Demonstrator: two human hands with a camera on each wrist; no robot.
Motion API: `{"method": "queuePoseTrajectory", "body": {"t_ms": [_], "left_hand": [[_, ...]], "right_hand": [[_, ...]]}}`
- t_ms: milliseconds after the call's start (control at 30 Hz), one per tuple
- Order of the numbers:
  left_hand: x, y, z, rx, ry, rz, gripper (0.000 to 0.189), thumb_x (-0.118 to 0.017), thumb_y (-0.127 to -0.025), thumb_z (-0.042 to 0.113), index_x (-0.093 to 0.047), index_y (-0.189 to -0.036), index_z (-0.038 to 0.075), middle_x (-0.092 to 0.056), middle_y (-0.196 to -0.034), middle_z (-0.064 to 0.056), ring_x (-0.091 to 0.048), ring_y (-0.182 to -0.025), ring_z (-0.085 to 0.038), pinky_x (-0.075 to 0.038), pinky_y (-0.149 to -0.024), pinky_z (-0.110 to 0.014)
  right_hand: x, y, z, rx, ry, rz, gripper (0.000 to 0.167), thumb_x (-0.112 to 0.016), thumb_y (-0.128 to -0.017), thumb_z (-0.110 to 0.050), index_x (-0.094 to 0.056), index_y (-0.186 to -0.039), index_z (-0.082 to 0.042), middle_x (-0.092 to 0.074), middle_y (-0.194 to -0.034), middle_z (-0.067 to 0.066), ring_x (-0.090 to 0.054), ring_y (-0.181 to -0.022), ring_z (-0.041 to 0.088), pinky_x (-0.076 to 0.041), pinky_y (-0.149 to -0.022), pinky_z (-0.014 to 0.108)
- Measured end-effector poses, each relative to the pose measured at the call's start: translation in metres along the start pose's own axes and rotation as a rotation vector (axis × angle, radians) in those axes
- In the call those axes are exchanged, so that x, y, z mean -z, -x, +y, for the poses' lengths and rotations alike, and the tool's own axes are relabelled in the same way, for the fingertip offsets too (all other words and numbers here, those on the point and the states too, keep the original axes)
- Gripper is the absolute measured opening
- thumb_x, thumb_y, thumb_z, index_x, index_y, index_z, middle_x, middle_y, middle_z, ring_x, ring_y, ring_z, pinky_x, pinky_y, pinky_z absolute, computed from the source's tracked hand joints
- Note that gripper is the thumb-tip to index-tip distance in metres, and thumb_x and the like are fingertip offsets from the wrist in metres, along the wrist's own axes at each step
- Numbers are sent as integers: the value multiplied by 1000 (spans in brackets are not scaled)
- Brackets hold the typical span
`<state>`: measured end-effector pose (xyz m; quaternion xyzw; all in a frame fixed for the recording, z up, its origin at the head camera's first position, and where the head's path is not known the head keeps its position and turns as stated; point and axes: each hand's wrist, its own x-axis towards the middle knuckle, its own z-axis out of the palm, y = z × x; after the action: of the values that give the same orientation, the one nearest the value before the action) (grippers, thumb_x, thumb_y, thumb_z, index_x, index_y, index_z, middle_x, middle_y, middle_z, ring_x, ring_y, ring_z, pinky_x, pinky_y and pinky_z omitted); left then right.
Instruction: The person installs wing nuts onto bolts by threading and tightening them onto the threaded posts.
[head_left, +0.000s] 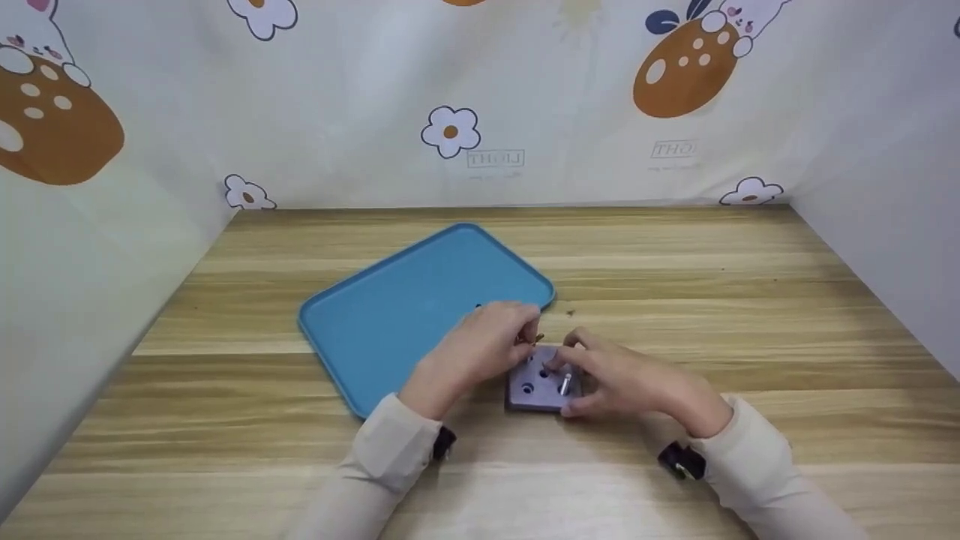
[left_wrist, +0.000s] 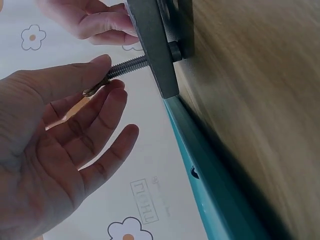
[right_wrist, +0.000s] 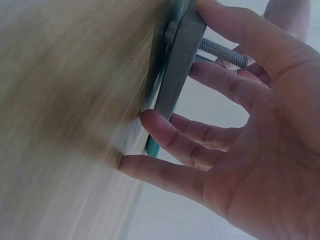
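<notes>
A grey metal plate (head_left: 545, 397) with several holes is propped just above the table on bolt heads. Two threaded bolts stick up through it. My left hand (head_left: 480, 341) is at the plate's far left corner. Its thumb and index finger pinch a small brass-coloured wing nut (left_wrist: 90, 92) at the tip of one bolt (left_wrist: 129, 66). Around the plate's right side, the thumb and fingers of my right hand (head_left: 626, 375) grip the edges. The second bolt (right_wrist: 223, 53) rises bare beside that hand.
A blue tray (head_left: 405, 300) lies at an angle behind and left of the plate. Part of a small dark thing (left_wrist: 194, 172) shows at the tray's rim. Patterned cloth (head_left: 360, 112) walls in the wooden table (head_left: 750, 300) at the back and sides.
</notes>
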<state>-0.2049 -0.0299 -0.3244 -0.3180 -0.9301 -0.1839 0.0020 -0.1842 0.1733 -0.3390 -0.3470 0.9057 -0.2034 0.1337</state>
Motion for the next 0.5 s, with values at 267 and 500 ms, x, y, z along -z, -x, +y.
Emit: {"method": "queuePoseTrajectory", "body": {"t_ms": [267,500], "left_hand": [[0,2,0,-22,-27,13,9,-66,-85,14,-57,-89,13,-63,-90,1,-58,-83,-14,-48,-71,-26],[1,1,-2,-16,-25,14,16,-67,-84,15,-52,-91,13,-61,-86,1,-56,-77,-13,-45,-66,-27]], "right_hand": [[0,0,0,-3,-10,-7,50,-73,-78,-30,-55,-119,-10,-47,-111,5,-53,-95,16,-48,-80,33],[-1,-1,1,21,27,7,51,-73,-78,-30,-54,-120,-9,-46,-111,7,-51,-94,17,-47,-80,35]]}}
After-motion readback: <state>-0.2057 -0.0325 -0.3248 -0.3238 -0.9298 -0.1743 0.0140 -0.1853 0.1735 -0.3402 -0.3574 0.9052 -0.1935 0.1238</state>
